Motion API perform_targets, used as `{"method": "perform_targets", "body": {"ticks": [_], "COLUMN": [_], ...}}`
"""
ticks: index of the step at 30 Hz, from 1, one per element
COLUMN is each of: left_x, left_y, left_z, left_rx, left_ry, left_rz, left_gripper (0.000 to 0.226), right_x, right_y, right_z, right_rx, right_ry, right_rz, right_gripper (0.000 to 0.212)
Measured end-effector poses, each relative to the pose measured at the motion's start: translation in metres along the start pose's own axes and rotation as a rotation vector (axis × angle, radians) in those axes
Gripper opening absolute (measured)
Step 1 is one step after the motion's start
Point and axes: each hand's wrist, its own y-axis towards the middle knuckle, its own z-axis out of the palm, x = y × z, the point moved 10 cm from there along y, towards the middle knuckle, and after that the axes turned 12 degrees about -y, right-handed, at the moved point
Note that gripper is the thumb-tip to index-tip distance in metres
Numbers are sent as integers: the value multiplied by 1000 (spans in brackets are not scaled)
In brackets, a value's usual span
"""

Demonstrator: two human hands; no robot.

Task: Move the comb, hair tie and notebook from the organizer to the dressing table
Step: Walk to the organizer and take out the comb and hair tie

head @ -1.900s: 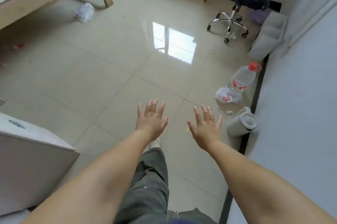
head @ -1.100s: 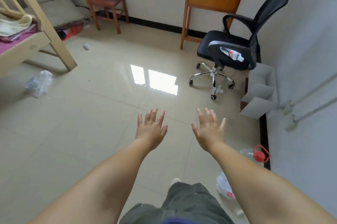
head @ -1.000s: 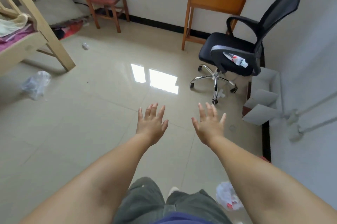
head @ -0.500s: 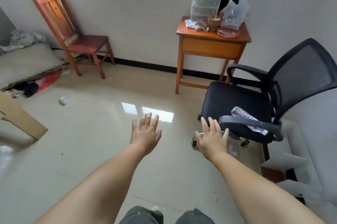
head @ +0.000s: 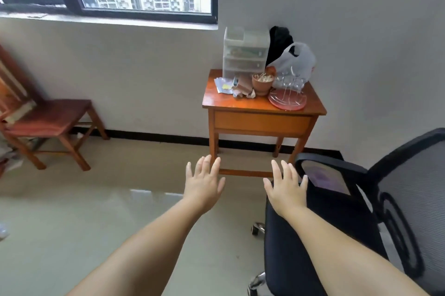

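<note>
Both hands empty, fingers spread, palms down, held out in the air. Left hand (head: pixel 204 185) over bare floor; right hand (head: pixel 286 188) over the front of the office chair (head: pixel 337 211). Neither touches anything.

Organizer (head: pixel 245 53): translucent drawer unit at the back of the table (head: pixel 262 105), against the wall, drawers shut. Comb, hair tie and notebook not visible; presumably inside the drawers, cannot tell which.

Handling, judged:
- Comb: light, stiff, likely slick plastic. Pinch at the spine.
- Hair tie: soft, near weightless, easy to snag or drop. Hook with one finger.
- Notebook: flat, light, somewhat floppy. Grip along the bound edge.
- Organizer itself is light; it may slide when a drawer is pulled, so brace it with the other hand.

Room: tabletop crowded. Papers (head: pixel 225 85), pot (head: pixel 262 84), pink tray (head: pixel 287 100) and plastic bag (head: pixel 295 58) sit close around the organizer. Bare wood only along the front edge and left corner; set items well in from the edge. Chair stands near the table on the right; approach from the left over open floor.
</note>
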Motion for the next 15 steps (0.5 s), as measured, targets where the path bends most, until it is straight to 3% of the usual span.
{"method": "perform_targets", "body": {"ticks": [8,15], "left_x": [52,79], "left_y": [233,433], "left_z": [-30,-74], "left_rx": [-35,-49], "left_ry": [-26,9], "left_rz": [-1,100], "left_gripper": [58,58], "right_x": [53,82], "right_y": [229,403], "right_z": [-17,-38], "right_rx": [-31,-105], "right_ry": [89,167], "right_rz": [8,95], "right_gripper": [59,56]}}
